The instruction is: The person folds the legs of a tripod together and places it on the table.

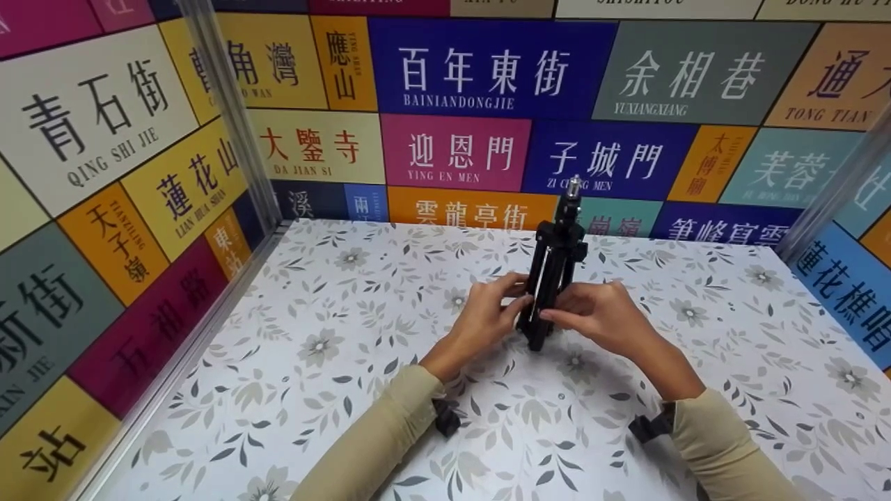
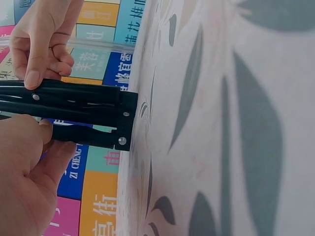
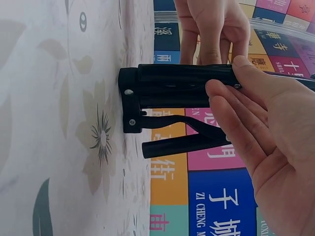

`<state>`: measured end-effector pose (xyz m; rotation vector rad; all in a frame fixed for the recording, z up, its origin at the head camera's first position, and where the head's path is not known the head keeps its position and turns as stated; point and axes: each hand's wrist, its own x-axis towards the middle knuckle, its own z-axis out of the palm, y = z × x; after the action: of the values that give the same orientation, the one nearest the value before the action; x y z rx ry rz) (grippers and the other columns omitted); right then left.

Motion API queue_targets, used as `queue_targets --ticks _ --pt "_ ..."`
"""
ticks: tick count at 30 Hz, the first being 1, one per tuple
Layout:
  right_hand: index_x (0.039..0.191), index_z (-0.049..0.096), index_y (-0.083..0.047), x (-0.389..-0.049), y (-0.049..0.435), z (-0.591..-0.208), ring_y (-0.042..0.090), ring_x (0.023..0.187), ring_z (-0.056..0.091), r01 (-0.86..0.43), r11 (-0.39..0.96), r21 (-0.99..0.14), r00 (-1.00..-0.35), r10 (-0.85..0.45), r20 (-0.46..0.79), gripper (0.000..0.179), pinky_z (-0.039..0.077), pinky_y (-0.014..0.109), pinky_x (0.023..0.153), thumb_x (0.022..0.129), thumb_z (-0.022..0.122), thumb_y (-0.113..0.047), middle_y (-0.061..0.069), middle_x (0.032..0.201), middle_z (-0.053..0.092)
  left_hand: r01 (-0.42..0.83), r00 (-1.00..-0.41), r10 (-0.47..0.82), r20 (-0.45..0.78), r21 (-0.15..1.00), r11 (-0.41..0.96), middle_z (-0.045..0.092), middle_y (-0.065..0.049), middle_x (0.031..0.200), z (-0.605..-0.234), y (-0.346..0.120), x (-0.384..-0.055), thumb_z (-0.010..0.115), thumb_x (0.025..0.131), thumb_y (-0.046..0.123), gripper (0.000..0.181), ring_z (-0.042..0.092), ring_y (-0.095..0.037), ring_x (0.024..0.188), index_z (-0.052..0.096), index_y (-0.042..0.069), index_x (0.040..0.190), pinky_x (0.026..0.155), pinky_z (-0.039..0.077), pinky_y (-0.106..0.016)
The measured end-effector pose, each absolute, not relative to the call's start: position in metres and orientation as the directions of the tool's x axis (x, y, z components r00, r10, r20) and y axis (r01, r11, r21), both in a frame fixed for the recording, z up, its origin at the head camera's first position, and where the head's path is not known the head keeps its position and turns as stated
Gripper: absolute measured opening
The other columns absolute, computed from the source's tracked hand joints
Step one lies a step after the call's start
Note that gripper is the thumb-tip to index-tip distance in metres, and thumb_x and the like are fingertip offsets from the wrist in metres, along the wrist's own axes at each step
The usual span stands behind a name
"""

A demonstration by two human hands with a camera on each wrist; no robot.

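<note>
A small black tripod (image 1: 555, 261), its legs folded close to the centre post, stands upright on the table with a silver screw tip (image 1: 573, 186) on top. My left hand (image 1: 484, 309) pinches a leg on the left side; in the left wrist view its thumb and fingers (image 2: 61, 155) are at the lower tube. From the other side my right hand (image 1: 609, 316) pinches a leg between thumb and fingertips, as the right wrist view of this hand (image 3: 290, 125) shows. There, one leg tube (image 3: 182, 145) angles slightly away from the others.
A white table (image 1: 334, 396) with a grey leaf and flower print lies under the tripod. Colourful panels (image 1: 487, 69) with street names stand behind and at both sides. Metal corner posts (image 1: 230, 104) rise at the table's back. Black wrist mounts (image 1: 445, 419) stick out beneath both forearms.
</note>
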<state>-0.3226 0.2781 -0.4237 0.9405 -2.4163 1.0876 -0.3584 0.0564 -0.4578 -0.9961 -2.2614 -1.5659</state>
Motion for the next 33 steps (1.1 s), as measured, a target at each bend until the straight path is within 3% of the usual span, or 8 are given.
queue_targets --ticks 7,16,22,28,33 --pt "0.091 0.076 -0.021 -0.323 0.280 -0.422 0.005 0.068 0.074 -0.670 0.495 -0.553 -0.743 -0.436 0.508 0.012 0.060 0.020 0.059 0.085 0.081 -0.029 -0.006 0.082 0.078 0.657 -0.737 0.401 0.544 0.715 0.238 0.072 -0.007 0.124 -0.457 0.058 -0.359 0.063 0.098 0.007 0.032 0.069 -0.007 0.113 0.064 0.009 0.130 0.091 0.058 -0.020" --pt "0.097 0.077 -0.017 -0.324 0.296 -0.414 0.008 0.068 0.074 -0.682 0.485 -0.547 -0.731 -0.448 0.514 0.012 0.060 0.020 0.058 0.087 0.080 -0.022 -0.004 0.084 0.078 0.639 -0.746 0.392 0.539 0.746 0.190 0.074 -0.003 0.117 -0.456 0.056 -0.360 0.068 0.095 0.007 0.034 0.070 -0.006 0.106 0.064 0.013 0.129 0.088 0.058 -0.016" --pt "0.097 0.076 -0.019 -0.328 0.312 -0.410 0.015 0.067 0.074 -0.635 0.550 -0.543 -0.761 -0.322 0.564 0.006 0.059 0.020 0.058 0.092 0.075 -0.018 -0.001 0.081 0.077 0.716 -0.693 0.323 0.644 0.669 0.201 0.068 -0.004 0.096 -0.455 0.052 -0.363 0.077 0.088 0.009 0.026 0.069 -0.013 0.088 0.065 0.010 0.112 0.079 0.062 -0.021" --pt "0.104 0.073 -0.020 -0.336 0.317 -0.418 0.010 0.083 0.073 -0.581 0.602 -0.547 -0.794 -0.273 0.544 0.013 0.060 0.017 0.068 0.092 0.074 -0.027 -0.003 0.097 0.077 0.721 -0.666 0.391 0.635 0.682 0.122 0.070 0.004 0.094 -0.455 0.050 -0.361 0.072 0.094 0.024 0.012 0.068 -0.005 0.086 0.067 0.015 0.101 0.076 0.063 -0.022" --pt "0.113 0.072 -0.021 -0.339 0.316 -0.424 0.004 0.097 0.071 -0.595 0.577 -0.559 -0.793 -0.313 0.522 0.020 0.061 0.019 0.076 0.093 0.073 -0.027 -0.003 0.107 0.076 0.694 -0.668 0.432 0.605 0.717 0.068 0.071 0.006 0.096 -0.456 0.050 -0.359 0.071 0.094 0.037 0.019 0.069 -0.005 0.089 0.068 0.019 0.102 0.079 0.063 -0.024"
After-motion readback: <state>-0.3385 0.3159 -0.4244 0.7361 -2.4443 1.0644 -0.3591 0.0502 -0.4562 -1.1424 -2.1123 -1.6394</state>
